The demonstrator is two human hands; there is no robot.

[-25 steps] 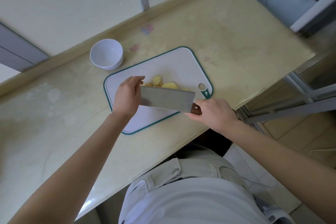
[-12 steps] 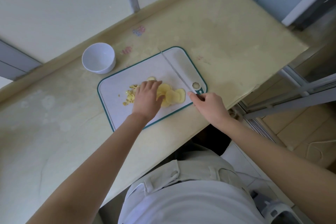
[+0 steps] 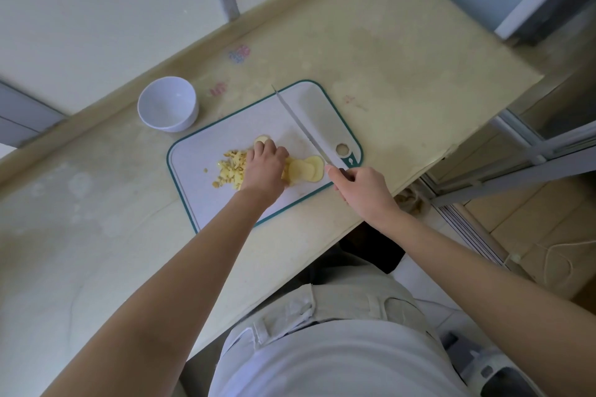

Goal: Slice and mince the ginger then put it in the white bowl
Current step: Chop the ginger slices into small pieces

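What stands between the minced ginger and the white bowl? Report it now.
Nothing visible. Only bare cutting board and countertop lie between the minced ginger and the white bowl. The left hand rests on the ginger slices beside the pile, and the knife, held by the right hand, is further right.

Your left hand (image 3: 264, 167) is holding down the ginger slices (image 3: 308, 167) on the cutting board (image 3: 206, 203), with minced ginger (image 3: 230, 167) lying just beside it. Your right hand (image 3: 361, 187) is gripping the knife (image 3: 300, 126) by its handle. The white bowl (image 3: 167, 103) is sitting nearby.
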